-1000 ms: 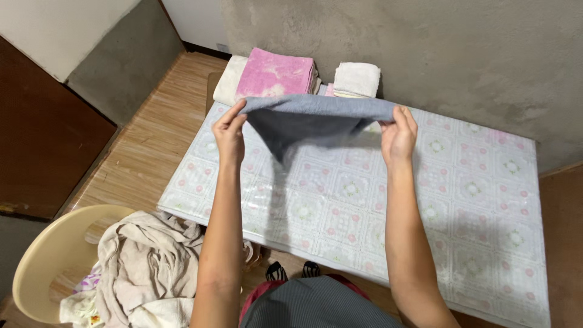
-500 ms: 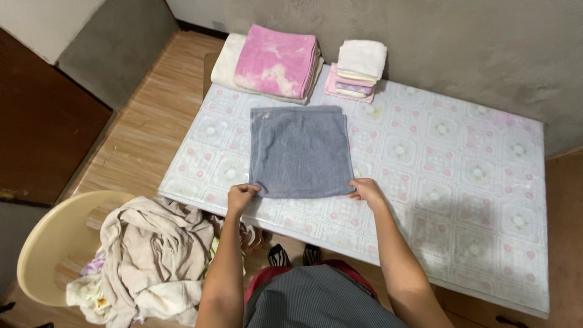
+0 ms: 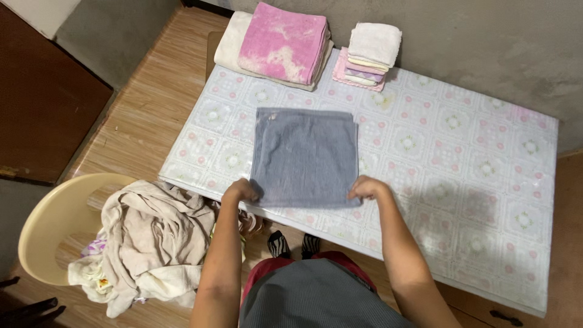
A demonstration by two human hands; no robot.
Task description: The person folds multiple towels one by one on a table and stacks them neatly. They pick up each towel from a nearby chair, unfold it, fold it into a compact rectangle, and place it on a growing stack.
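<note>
**Pinching the near corners of a grey towel**

Lying flat on the desk (image 3: 486,182), the grey towel (image 3: 303,155) spread away from the person, its near edge at the desk's front edge. The left hand (image 3: 240,191) was closed on the towel's near left corner, and the right hand (image 3: 366,187) was closed on the near right corner. Beyond the towel sat a folded pink towel stack (image 3: 282,41) and a smaller stack of folded cloths (image 3: 369,56). Left of the desk, a cream basin (image 3: 48,225) held crumpled laundry (image 3: 152,243).
</note>
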